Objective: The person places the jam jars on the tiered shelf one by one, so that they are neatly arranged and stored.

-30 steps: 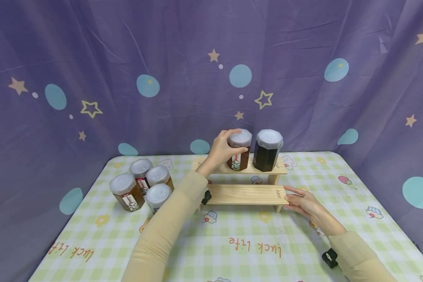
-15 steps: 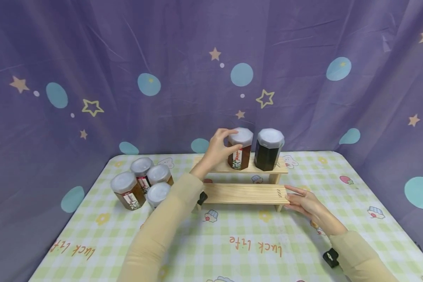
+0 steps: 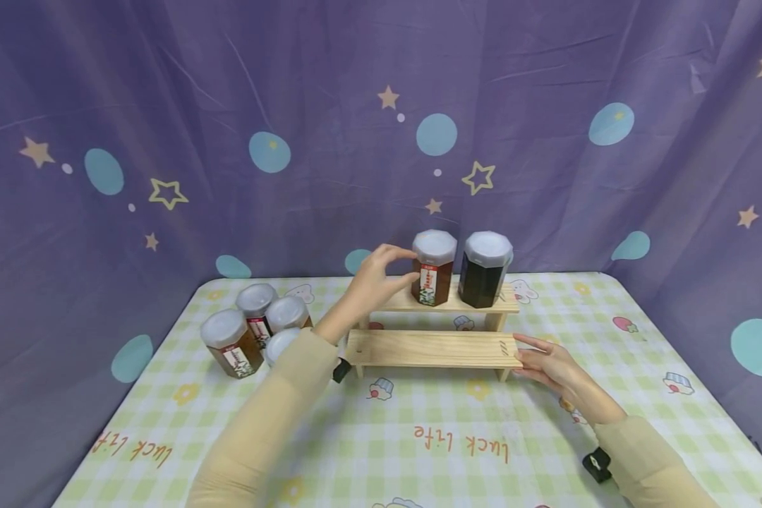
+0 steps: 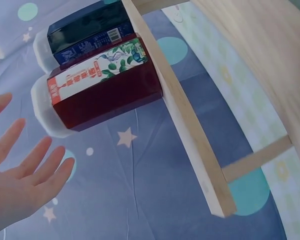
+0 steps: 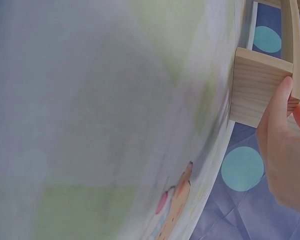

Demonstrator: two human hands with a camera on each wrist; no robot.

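A dark red-brown jar (image 3: 434,268) with a white lid and a printed label stands upright on the upper step of the wooden two-tier rack (image 3: 428,348). To its right stands a nearly black jar (image 3: 484,270), lidded the same way. My left hand (image 3: 370,291) is just left of the red-brown jar, fingers apart. In the left wrist view that hand (image 4: 27,177) holds nothing, and a gap shows between it and the jar's lid. My right hand (image 3: 549,365) holds the right end of the lower step; in the right wrist view its fingers (image 5: 279,107) lie against the board's end.
Several more lidded jars, among them an amber-brown jar (image 3: 231,346), stand grouped at the left of the table, partly behind my left sleeve (image 3: 260,416). A checked tablecloth (image 3: 457,409) covers the table. Behind it hangs a purple curtain (image 3: 330,106).
My left hand has let go of the red-brown jar and drawn back to the left. The jar stays on the upper step. My right hand keeps its place at the rack's end.
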